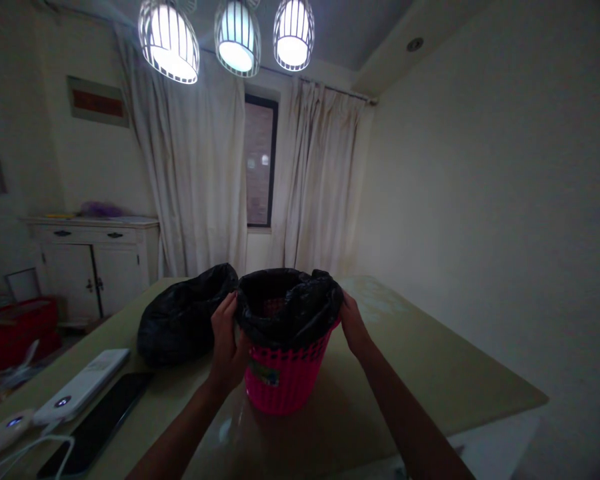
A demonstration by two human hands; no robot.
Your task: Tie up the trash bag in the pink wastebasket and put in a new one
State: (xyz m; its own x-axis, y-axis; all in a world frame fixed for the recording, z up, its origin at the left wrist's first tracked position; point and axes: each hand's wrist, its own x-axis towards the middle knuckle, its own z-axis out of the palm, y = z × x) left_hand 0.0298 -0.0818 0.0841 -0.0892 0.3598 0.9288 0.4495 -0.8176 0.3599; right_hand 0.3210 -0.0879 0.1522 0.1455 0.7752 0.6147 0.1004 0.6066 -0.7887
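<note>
A pink plastic trash can (pixel 287 383) with a perforated wall stands upright on the table. A black trash bag (pixel 290 327) lines it, with its edge folded down over the rim and bunched at the right. My left hand (pixel 229 347) grips the bag and rim from the left, its fingers on the outside and its thumb lower down. On the opposite side my right hand (pixel 353 323) closes on the bag at the rim, its fingertips partly hidden behind the can. A small label (pixel 263 373) shows on the can's front.
Left of the can lies another bulging black plastic bag (pixel 183 320). A white power bank (pixel 83 387), a black phone (pixel 100 423), a small pale device (pixel 7 430) and a white cable lie at the near left of the table (pixel 430 373). Three lamps (pixel 237 40) hang above.
</note>
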